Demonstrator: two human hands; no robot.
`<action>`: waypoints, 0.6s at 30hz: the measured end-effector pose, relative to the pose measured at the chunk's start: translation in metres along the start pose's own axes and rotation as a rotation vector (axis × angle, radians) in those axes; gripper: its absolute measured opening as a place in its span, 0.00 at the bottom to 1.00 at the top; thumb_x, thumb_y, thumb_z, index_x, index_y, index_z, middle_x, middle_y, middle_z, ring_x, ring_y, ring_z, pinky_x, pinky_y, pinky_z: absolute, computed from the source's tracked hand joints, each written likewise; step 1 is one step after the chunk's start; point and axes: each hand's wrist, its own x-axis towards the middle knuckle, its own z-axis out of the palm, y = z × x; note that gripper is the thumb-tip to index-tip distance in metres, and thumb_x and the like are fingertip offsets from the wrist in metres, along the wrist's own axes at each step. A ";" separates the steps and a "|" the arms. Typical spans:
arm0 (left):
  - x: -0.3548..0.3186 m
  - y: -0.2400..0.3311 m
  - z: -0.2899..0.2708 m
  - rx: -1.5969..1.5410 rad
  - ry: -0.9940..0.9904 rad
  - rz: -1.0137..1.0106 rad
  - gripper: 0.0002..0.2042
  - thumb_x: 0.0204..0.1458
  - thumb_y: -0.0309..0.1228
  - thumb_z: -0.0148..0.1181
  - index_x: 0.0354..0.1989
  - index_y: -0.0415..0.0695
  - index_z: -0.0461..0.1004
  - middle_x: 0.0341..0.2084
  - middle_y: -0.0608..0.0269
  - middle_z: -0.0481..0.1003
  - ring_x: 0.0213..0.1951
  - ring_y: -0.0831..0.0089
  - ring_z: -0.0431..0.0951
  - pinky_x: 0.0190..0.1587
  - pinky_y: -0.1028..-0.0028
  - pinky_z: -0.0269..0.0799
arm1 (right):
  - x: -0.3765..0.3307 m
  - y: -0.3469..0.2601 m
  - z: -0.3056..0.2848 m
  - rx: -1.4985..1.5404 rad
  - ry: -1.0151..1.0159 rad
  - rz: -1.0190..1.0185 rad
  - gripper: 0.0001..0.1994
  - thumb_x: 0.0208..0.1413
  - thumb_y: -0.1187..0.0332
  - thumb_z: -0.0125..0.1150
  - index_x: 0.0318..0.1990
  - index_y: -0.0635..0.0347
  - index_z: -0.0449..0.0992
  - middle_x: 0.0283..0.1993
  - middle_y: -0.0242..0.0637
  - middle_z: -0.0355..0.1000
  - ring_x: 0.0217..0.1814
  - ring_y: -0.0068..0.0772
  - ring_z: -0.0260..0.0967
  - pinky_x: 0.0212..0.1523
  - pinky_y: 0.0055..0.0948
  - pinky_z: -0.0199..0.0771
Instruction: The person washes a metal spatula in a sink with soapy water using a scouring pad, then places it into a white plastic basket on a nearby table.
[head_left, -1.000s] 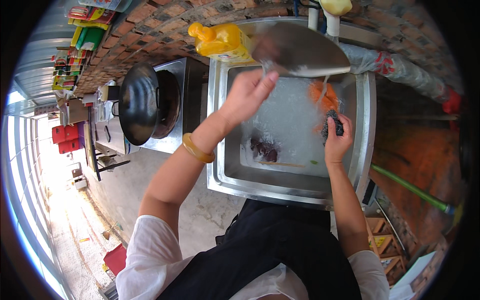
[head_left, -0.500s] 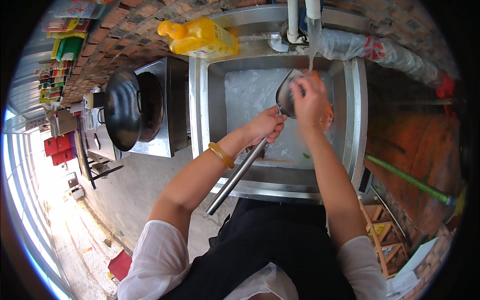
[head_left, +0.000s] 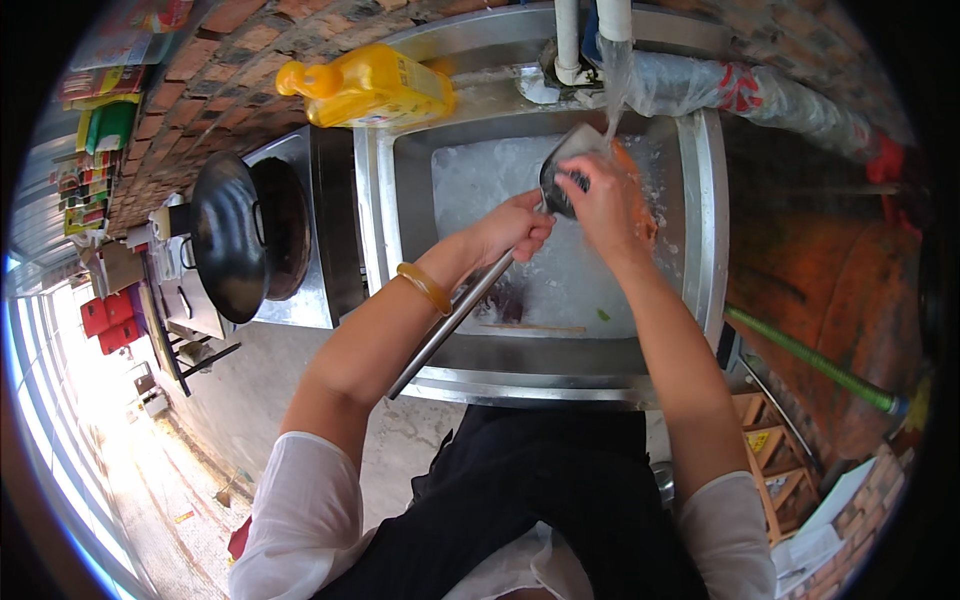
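Over the metal sink [head_left: 710, 250], my left hand [head_left: 517, 225] is wrapped round the neck of a wok spatula [head_left: 582, 142]. Its long steel handle slants down toward my body, past the sink's front edge. My right hand [head_left: 605, 205] is bent against the spatula's blade, fingers pressed together. Something dark shows at those fingertips, but I cannot tell whether it is a scrubber or the blade. Water [head_left: 617, 85] pours from a white pipe right beside the blade. An orange thing [head_left: 640, 195], partly hidden behind my right hand, lies in the cloudy water.
A yellow pump bottle [head_left: 375, 88] stands on the sink's back left rim. To the left, a black wok [head_left: 228, 240] is tilted up on a steel stove [head_left: 318, 240]. A plastic-wrapped pipe [head_left: 690, 85] runs behind the sink, and a green hose [head_left: 815, 360] lies at the right.
The spatula's blade has turned and shows more of its face under the stream. My right hand has shifted slightly down and left along it. The whole view has moved a little.
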 end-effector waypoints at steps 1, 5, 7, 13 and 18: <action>0.002 0.000 0.001 -0.012 0.012 -0.011 0.08 0.56 0.24 0.45 0.42 0.51 0.59 0.15 0.74 0.56 0.12 0.85 0.52 0.13 0.81 0.44 | 0.001 -0.005 0.005 0.002 0.051 0.016 0.07 0.41 0.71 0.66 0.31 0.55 0.78 0.33 0.35 0.74 0.41 0.40 0.68 0.40 0.34 0.69; 0.003 -0.002 0.001 -0.120 -0.020 -0.098 0.08 0.57 0.24 0.46 0.41 0.51 0.58 0.15 0.74 0.56 0.12 0.85 0.52 0.13 0.82 0.44 | 0.000 0.010 -0.014 0.125 -0.231 0.026 0.07 0.41 0.72 0.66 0.32 0.55 0.78 0.32 0.34 0.74 0.41 0.40 0.68 0.41 0.35 0.68; 0.001 -0.005 0.005 -0.130 -0.067 -0.079 0.08 0.57 0.24 0.46 0.40 0.52 0.58 0.15 0.74 0.55 0.12 0.85 0.52 0.13 0.82 0.44 | 0.000 0.009 -0.022 0.069 -0.321 0.056 0.08 0.41 0.73 0.65 0.32 0.55 0.78 0.32 0.33 0.73 0.40 0.40 0.68 0.41 0.36 0.68; -0.005 -0.014 0.004 -0.229 0.204 -0.078 0.09 0.57 0.24 0.46 0.42 0.52 0.58 0.15 0.74 0.55 0.12 0.85 0.52 0.13 0.81 0.43 | -0.023 0.023 -0.014 -0.133 -0.001 0.158 0.07 0.41 0.74 0.65 0.31 0.57 0.77 0.32 0.35 0.73 0.41 0.41 0.69 0.42 0.37 0.68; -0.007 -0.012 0.004 -0.128 0.124 -0.007 0.09 0.58 0.24 0.45 0.43 0.51 0.57 0.14 0.75 0.54 0.12 0.85 0.51 0.13 0.81 0.42 | -0.046 0.001 0.012 -0.048 0.111 0.126 0.08 0.39 0.75 0.66 0.30 0.58 0.77 0.34 0.36 0.75 0.42 0.41 0.69 0.43 0.35 0.69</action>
